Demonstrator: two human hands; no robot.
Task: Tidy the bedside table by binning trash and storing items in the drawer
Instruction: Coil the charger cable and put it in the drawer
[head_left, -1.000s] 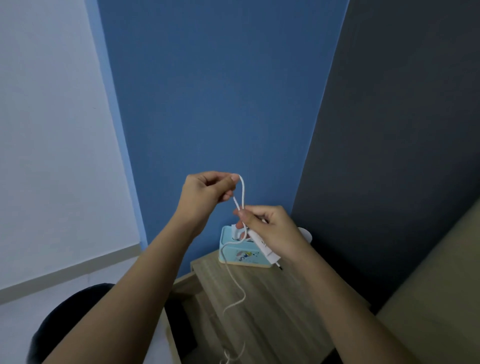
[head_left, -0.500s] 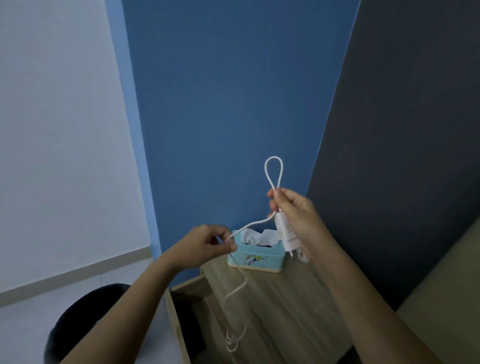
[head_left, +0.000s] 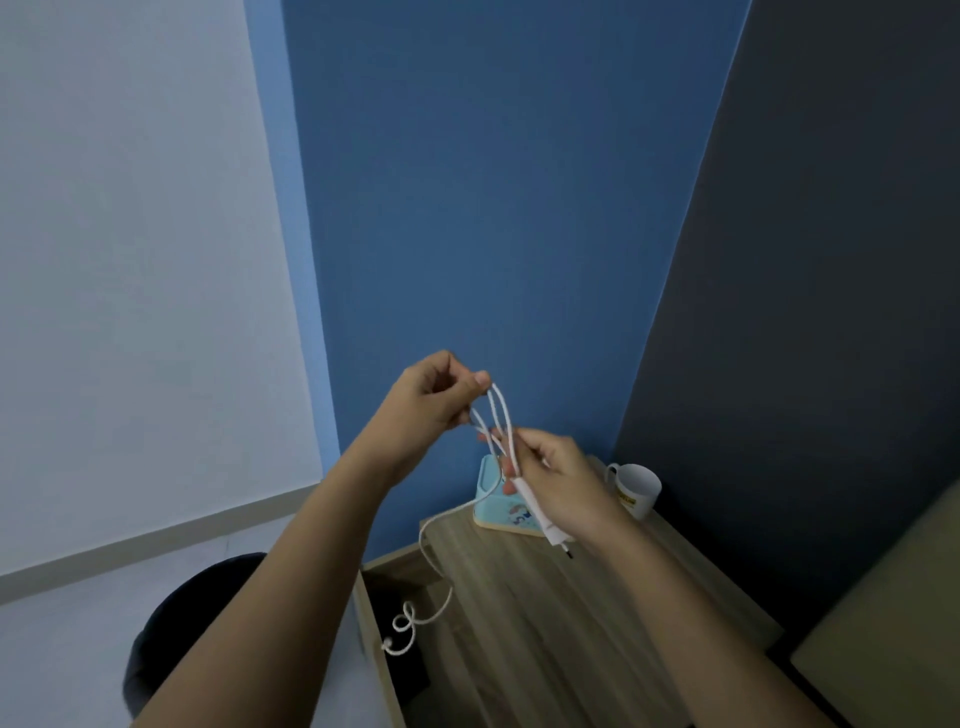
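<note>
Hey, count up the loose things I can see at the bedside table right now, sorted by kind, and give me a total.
White charger with cable, held in both hands: 1
Light blue tissue box on the table: 1
White mug on the table: 1
Total: 3

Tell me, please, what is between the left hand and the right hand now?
In the head view, only loops of the white charger cable span the gap from the left hand to the right hand; nothing else lies there.
</note>
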